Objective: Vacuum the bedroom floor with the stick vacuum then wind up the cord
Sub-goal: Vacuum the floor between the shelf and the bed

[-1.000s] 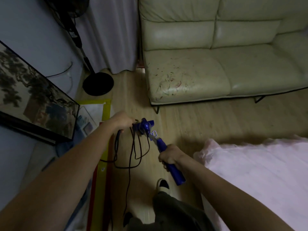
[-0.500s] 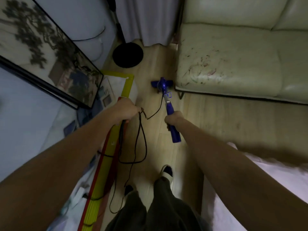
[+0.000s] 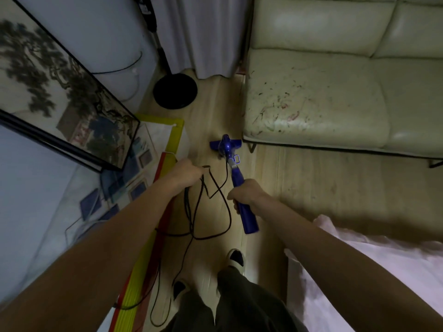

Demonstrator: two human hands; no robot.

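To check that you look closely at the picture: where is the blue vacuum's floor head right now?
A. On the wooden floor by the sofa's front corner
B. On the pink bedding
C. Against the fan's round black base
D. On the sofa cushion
A: the vacuum's floor head sits on the wooden floor just left of the sofa corner, while the right hand grips the blue handle.

one vacuum (image 3: 236, 178), one cord (image 3: 215, 200), two hands (image 3: 188, 172)
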